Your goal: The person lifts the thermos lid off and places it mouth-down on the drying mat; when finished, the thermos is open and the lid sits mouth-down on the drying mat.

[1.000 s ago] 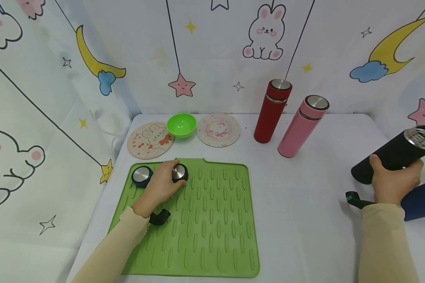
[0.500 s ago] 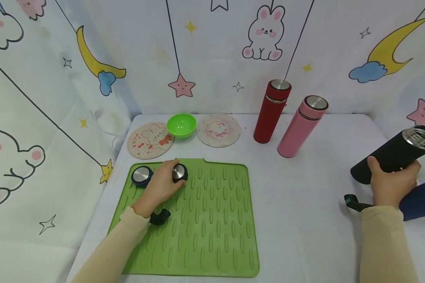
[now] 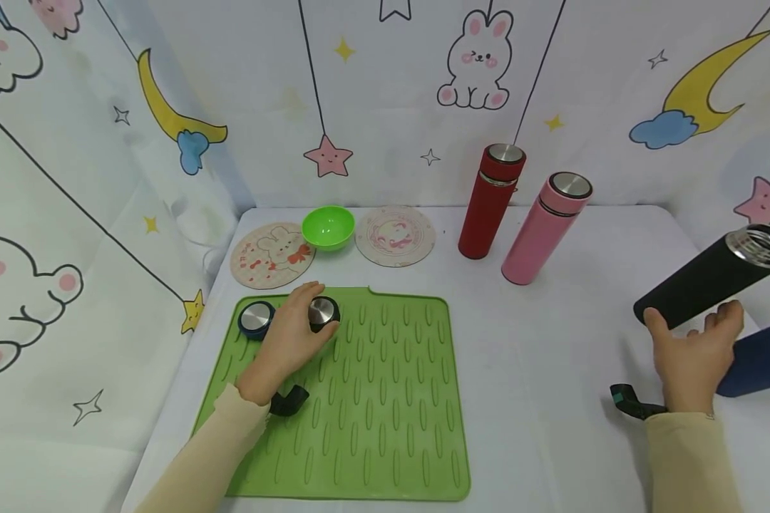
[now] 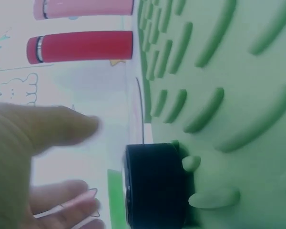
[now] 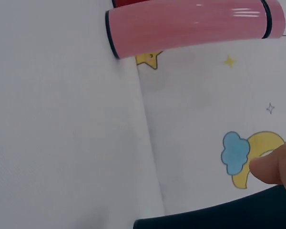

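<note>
My left hand (image 3: 289, 345) is around a black bottle lid (image 3: 324, 313) with a steel top, which sits on the green ridged mat (image 3: 385, 434). In the left wrist view, thumb and fingers stand apart from this lid. A dark blue lid (image 3: 256, 320) lies just left of the hand. On the right, a black vacuum flask (image 3: 699, 281) stands without a lid, its threaded steel mouth showing. My right hand (image 3: 693, 363) is beside it with fingers spread; the right wrist view shows a gap between thumb and flask. A navy flask (image 3: 760, 360) is partly out of frame.
A red flask (image 3: 489, 214) and a pink flask (image 3: 539, 239), both lidded, stand at the back of the white table. Further left are a green bowl (image 3: 329, 228), a rabbit-print round mat (image 3: 273, 255) and another round mat (image 3: 395, 236).
My right hand has let go of the black flask and drawn back toward the table's front. My left hand's fingers have loosened from the black lid, which stays in place.
</note>
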Demonstrator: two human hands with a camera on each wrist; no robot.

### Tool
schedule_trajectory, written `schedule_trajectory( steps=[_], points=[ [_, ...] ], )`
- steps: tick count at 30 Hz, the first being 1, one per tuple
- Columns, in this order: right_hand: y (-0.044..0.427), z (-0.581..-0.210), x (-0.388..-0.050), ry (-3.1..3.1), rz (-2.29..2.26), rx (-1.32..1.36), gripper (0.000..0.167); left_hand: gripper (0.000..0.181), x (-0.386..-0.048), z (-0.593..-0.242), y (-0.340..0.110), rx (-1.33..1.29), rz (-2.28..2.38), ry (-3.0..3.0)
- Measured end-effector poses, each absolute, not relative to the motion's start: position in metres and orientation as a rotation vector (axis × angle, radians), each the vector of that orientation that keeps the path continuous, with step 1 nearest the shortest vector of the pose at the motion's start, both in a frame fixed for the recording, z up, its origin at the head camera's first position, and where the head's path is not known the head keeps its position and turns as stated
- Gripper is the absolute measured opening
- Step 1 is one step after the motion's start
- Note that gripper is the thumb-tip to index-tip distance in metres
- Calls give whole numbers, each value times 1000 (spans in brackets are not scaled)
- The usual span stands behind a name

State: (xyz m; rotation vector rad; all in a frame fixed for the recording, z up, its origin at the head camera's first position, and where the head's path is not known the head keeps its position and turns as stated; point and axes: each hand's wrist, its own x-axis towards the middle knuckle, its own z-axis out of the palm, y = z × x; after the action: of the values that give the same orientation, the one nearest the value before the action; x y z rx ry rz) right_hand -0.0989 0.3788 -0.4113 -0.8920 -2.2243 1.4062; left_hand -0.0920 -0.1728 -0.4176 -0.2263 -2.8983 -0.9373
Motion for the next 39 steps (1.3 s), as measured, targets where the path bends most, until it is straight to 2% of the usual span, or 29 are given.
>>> schedule_trajectory(
  steps=[7,13,19,27,39],
  points=[
    [360,-407,-82,-2340,1401,-873,102,76,-77,-412,-175,-353,-1063,-2766],
    [340,-411,-79,-2548,1264,-568,96,91,-61,-409,-171,-511,-1150,-2743],
    [329,-415,-88,-2745,1169,-257,102,99,-49,-416,-161,-649,-1181,-2734],
    [316,-410,-123,-2721,1182,-107,102,97,-44,-421,-152,-682,-1200,-2725],
    [295,-404,-196,-2725,1354,-103,111,97,-39,-421,-118,-819,-1269,-2713]
  ],
)
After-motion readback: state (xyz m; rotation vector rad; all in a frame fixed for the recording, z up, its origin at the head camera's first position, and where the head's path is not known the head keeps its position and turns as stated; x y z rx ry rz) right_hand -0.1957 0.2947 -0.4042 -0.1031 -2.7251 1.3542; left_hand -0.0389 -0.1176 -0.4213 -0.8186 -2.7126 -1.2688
